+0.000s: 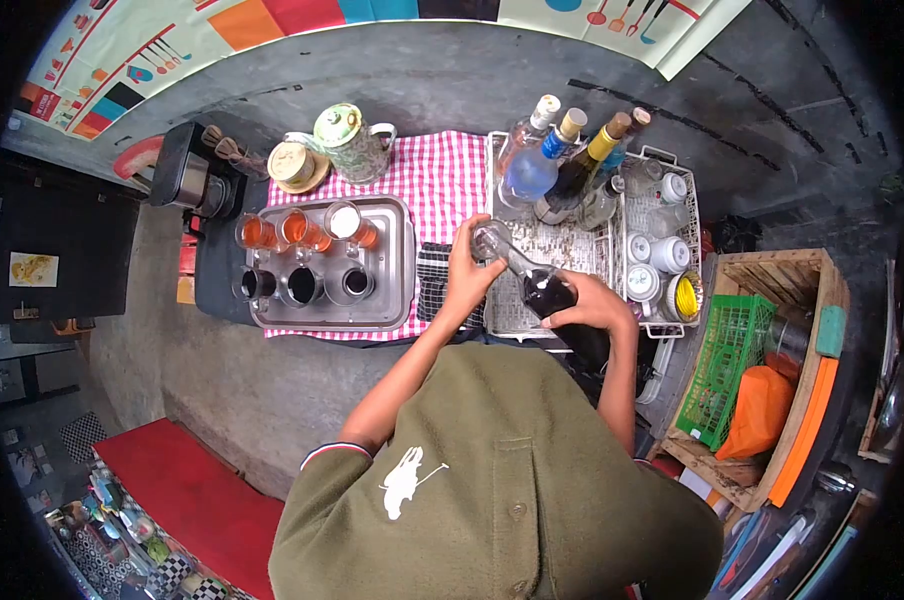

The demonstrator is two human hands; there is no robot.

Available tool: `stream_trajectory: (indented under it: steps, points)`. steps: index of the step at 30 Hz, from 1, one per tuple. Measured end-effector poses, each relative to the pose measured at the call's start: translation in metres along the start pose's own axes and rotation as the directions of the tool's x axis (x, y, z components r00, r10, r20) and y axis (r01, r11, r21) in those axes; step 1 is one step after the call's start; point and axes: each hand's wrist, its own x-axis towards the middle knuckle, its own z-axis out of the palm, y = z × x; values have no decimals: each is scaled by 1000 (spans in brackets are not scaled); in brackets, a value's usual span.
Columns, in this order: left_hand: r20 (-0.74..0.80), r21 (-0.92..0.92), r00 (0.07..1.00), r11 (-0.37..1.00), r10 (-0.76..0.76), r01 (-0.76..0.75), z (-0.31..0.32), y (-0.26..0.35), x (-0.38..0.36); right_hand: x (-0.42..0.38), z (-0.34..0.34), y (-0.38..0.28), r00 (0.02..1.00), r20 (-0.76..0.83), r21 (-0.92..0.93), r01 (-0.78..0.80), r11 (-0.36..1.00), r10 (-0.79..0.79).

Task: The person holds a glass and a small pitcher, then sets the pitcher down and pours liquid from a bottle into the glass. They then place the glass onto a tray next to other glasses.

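My left hand (469, 270) is closed round a clear glass (491, 238) above the left part of the white wire rack (517, 318). In my right hand (594, 303) is a clear bottle (547, 291) with dark liquid, tilted so that its neck points at the glass. Whether liquid is flowing is too small to tell. Left of my hands, a metal tray (397, 290) bears several glasses, some with red-orange drink and others with dark drink. Several upright bottles (566, 185) stand at the back of the rack.
A floral teapot (355, 150) and a lidded cup (294, 165) stand behind the tray on a checkered cloth (437, 160). White-lidded jars (642, 282) fill the rack's right side. Further right, a wooden crate (757, 262) holds a green basket (727, 370). A coffee machine (187, 175) is at the left.
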Motion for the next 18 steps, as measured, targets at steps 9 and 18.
stream_trajectory:
  steps: [9,18]
  points:
    - [17,14,1000,1000,-6,6,-1,-7,-1,2,3,3,999,44,146,13,989,-20]
    - [12,32,1000,999,-17,16,0,-9,-2,-1,0,-6,997,61,68,-57,996,53]
